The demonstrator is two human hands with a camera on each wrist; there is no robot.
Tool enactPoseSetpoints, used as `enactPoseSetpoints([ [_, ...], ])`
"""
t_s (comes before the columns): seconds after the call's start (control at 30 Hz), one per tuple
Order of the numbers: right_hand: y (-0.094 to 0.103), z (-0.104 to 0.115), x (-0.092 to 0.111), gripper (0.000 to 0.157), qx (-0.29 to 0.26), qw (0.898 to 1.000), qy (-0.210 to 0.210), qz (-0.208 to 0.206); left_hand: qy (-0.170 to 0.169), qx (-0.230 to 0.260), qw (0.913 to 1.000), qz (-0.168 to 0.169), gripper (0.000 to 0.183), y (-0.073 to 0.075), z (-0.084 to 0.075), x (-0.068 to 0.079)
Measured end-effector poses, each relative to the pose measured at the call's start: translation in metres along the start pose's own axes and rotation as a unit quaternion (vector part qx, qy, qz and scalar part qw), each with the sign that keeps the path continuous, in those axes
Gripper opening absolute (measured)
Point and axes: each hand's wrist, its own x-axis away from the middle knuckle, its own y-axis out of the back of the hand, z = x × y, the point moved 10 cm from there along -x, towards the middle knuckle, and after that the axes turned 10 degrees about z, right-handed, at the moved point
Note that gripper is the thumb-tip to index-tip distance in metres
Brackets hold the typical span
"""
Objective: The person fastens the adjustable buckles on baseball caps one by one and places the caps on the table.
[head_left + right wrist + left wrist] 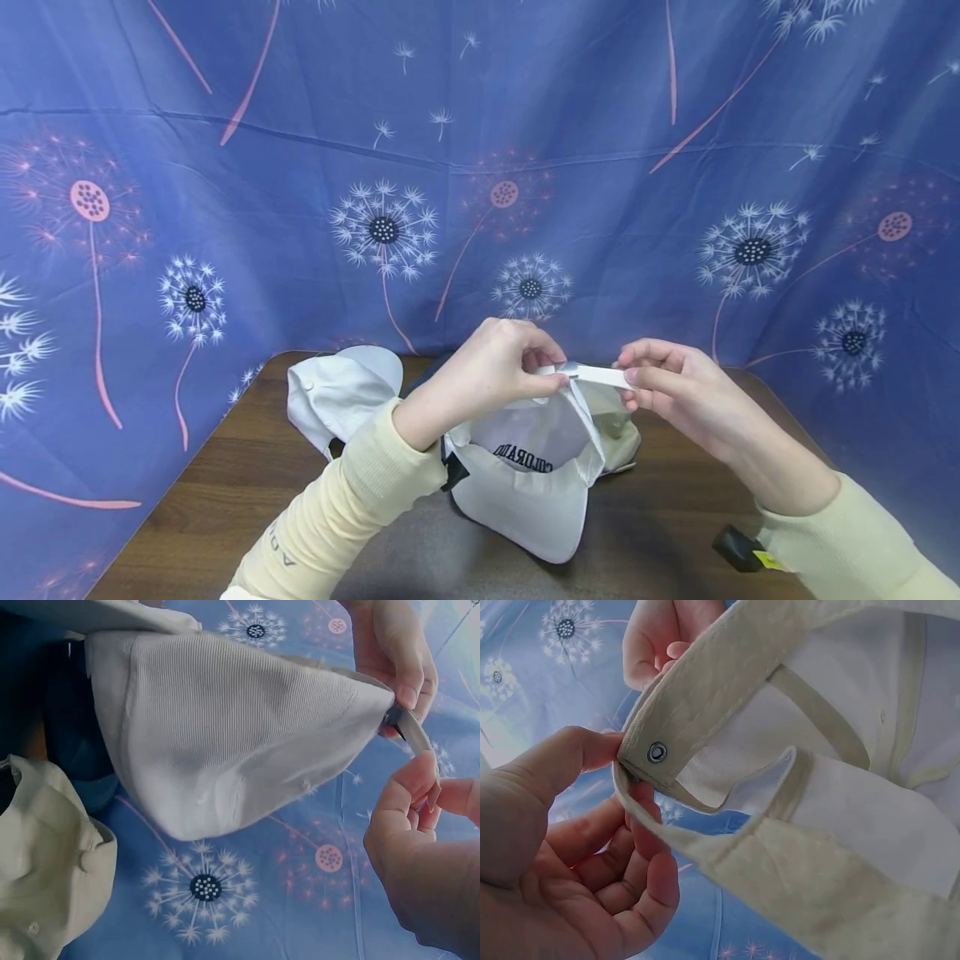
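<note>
A white baseball cap [517, 512] hangs upside down between my hands, brim toward me. Dark lettering reading COLORADO shows reversed through its front. My left hand [498, 367] pinches the back strap near its buckle [567, 369]. The strap's end [603, 377] is between the thumb and fingers of my right hand [686, 392], and it is stretched out to the right. In the left wrist view a metal eyelet [657, 752] sits in the inner band beside the left thumb. The right wrist view shows the strap [420, 742] running from the buckle to the right fingertips.
Another white cap [337, 392] lies at the left on the brown wooden table [210, 492]. Behind the held cap is a beige cap [622, 437], and a dark cap [82, 742] is partly hidden. Blue dandelion-print cloth [450, 125] hangs around the table.
</note>
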Motion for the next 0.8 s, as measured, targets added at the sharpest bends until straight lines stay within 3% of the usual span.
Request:
enactPoseSetpoints([
  [0.17, 0.005, -0.002, 0.004, 0.014, 0.003, 1.0, -0.003, -0.001, -0.004, -0.006, 0.9999, -0.012, 0.012, 0.001, 0.001, 0.002],
  [0.4, 0.011, -0.007, 0.007, 0.016, 0.014, 1.0, -0.012, -0.01, -0.002, 0.011, 0.9999, 0.0, 0.012, -0.003, 0.004, 0.001],
  [0.47, 0.014, -0.008, 0.008, 0.015, 0.041, 0.999, -0.011, -0.023, -0.001, 0.017, 0.9999, -0.001, 0.012, -0.004, 0.005, 0.0],
  [0.53, 0.017, -0.006, 0.008, 0.014, 0.105, 0.993, -0.008, -0.05, 0.001, 0.022, 0.9998, -0.002, 0.012, -0.004, 0.005, -0.001],
  [0.57, 0.017, -0.004, 0.008, 0.014, 0.152, 0.986, -0.004, -0.065, 0.003, 0.022, 0.9998, -0.002, 0.012, -0.004, 0.006, -0.001],
  [0.63, 0.016, 0.004, 0.01, 0.016, 0.261, 0.96, 0.009, -0.103, 0.007, 0.025, 0.9997, -0.003, 0.011, -0.005, 0.006, -0.002],
  [0.73, 0.005, 0.022, 0.013, 0.02, 0.417, 0.895, 0.064, -0.148, 0.017, 0.03, 0.9994, -0.002, 0.011, -0.005, 0.008, -0.003],
  [0.8, -0.006, 0.033, 0.016, 0.025, 0.488, 0.849, 0.119, -0.165, 0.026, 0.035, 0.999, -0.003, 0.011, -0.006, 0.01, -0.003],
])
